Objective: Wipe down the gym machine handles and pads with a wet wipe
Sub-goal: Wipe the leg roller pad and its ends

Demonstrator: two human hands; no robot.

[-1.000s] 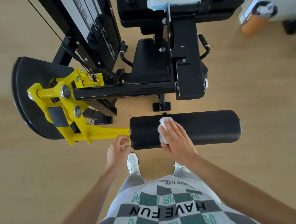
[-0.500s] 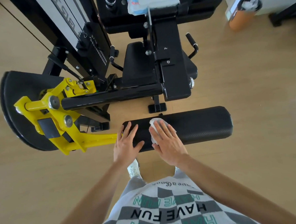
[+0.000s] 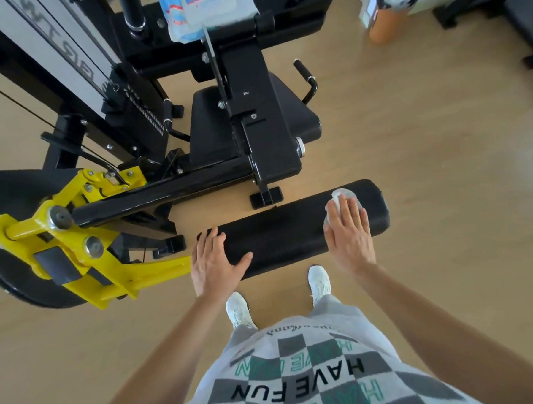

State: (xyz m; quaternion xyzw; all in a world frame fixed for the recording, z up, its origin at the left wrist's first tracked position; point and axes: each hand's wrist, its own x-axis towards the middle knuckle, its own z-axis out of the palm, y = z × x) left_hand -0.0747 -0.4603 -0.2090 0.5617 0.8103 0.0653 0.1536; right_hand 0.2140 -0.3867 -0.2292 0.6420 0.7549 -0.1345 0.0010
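Observation:
A long black roller pad (image 3: 286, 228) on the gym machine lies across the view just in front of me. My right hand (image 3: 348, 231) lies flat with straight fingers near the pad's right end and presses a crumpled white wet wipe (image 3: 339, 199) against it. My left hand (image 3: 214, 260) rests flat on the pad's left end, fingers spread. A yellow lever arm (image 3: 108, 272) joins the pad on the left. Two black side handles (image 3: 306, 79) (image 3: 168, 112) flank the black seat (image 3: 211, 124).
A pack of wet wipes (image 3: 205, 10) sits on the machine's upper part. An orange bin (image 3: 386, 13) with crumpled wipes stands on the wooden floor at the back right. The weight stack (image 3: 76, 66) and a black round guard (image 3: 6, 271) fill the left side.
My right hand has slid the wipe along the pad from its left part to near its right end. My left hand has moved from the pad's end face onto its top.

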